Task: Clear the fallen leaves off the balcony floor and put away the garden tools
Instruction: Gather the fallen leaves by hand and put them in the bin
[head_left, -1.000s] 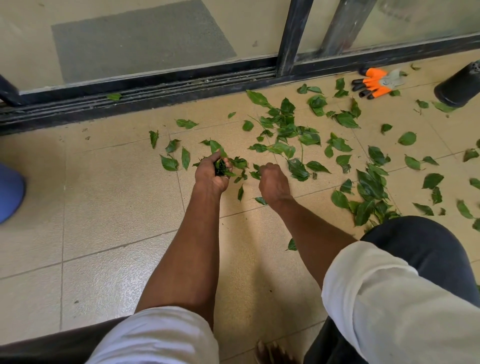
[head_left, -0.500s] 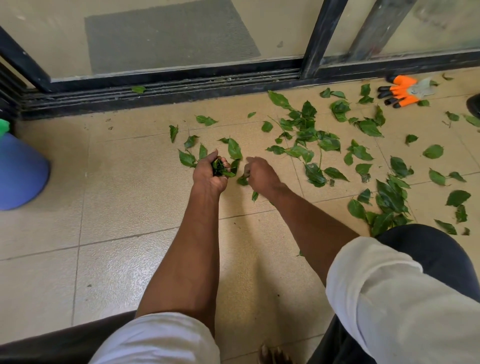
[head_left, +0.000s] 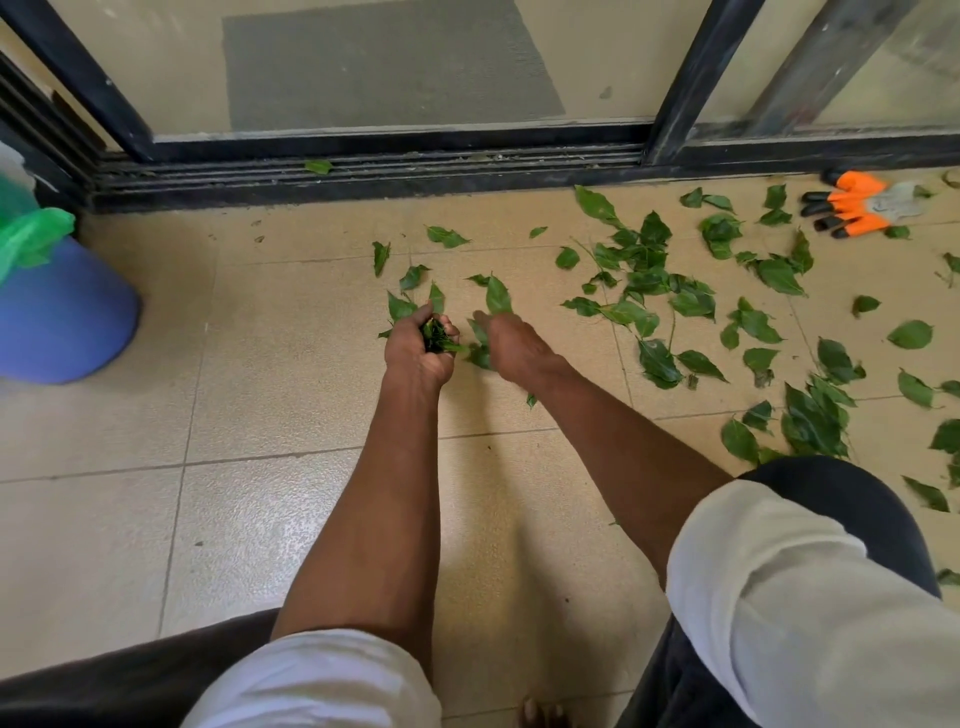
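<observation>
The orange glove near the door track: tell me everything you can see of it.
The glove lies flat on the tiled floor at the far right, just in front of the black door track. Its fingers are bright orange with black tips and point left; the cuff end looks grey and knitted, possibly fabric. Whether it is one glove or a stacked pair cannot be told. Neither hand touches it. Loose green leaves lie close around it, and one small leaf sits at its lower right edge.

A home balcony: beige floor tiles (head_left: 291, 519), sliding glass door track (head_left: 363, 171), scattered leaves (head_left: 654, 280)
</observation>
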